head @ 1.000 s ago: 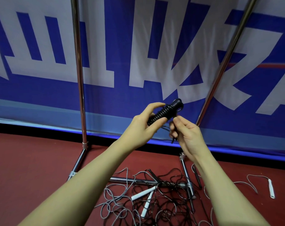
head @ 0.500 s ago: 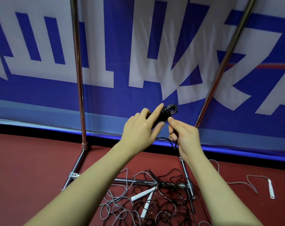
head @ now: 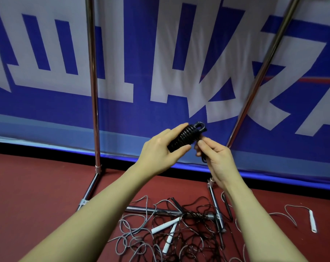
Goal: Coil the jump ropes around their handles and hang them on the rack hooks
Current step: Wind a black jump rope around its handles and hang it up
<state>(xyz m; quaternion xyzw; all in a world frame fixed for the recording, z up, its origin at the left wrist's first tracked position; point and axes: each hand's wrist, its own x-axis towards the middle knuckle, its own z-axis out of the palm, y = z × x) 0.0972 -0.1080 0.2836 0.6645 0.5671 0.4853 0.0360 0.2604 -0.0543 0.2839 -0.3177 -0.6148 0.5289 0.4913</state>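
The left hand (head: 160,148) grips a black jump rope (head: 185,136) that is wound in tight coils around its handles, fingers over the top of the bundle and thumb under it. The bundle is held in the air in front of the blue and white banner (head: 160,53), between the two upright poles of the metal rack (head: 93,91), tilted with its far end higher. A small loop of cord sticks out at that far end. The right hand (head: 215,157) is just beside the bundle, its fingertips pinching a short black piece of cord that hangs below the coils; how that piece joins the bundle is hidden by the fingers.

On the red floor (head: 37,186) below, at the foot of the rack, lies a tangle of loose ropes (head: 179,233), grey and black cords mixed over the rack's bottom bar. Two white handles (head: 164,226) lie in the tangle, and another white handle (head: 312,221) lies apart near the right edge of the floor. The cords are too tangled to tell how many ropes there are. The top of the rack is cut off by the frame, so its hooks cannot be seen.
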